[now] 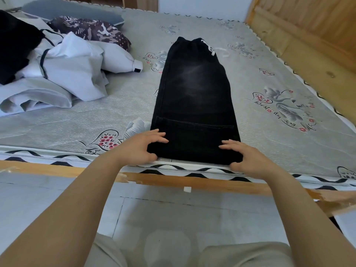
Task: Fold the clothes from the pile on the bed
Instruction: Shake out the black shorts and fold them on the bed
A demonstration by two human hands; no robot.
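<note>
Both hands pinch the near end of the black trousers (pixel 194 101) on the bed (pixel 269 78): left hand (pixel 143 146) one corner, right hand (pixel 247 158) the other, each grip clamped on cloth.

black trousers (pixel 194 101): 1, laid flat | hands: 2, left hand (pixel 140 146), right hand (pixel 248 157) | pile of unfolded clothes (pixel 57 68): 1, garment count unclear | camouflage-print pillow (pixel 90 29): 1 | bed (pixel 289 78): 1 | wooden headboard (pixel 308 35): 1
</note>
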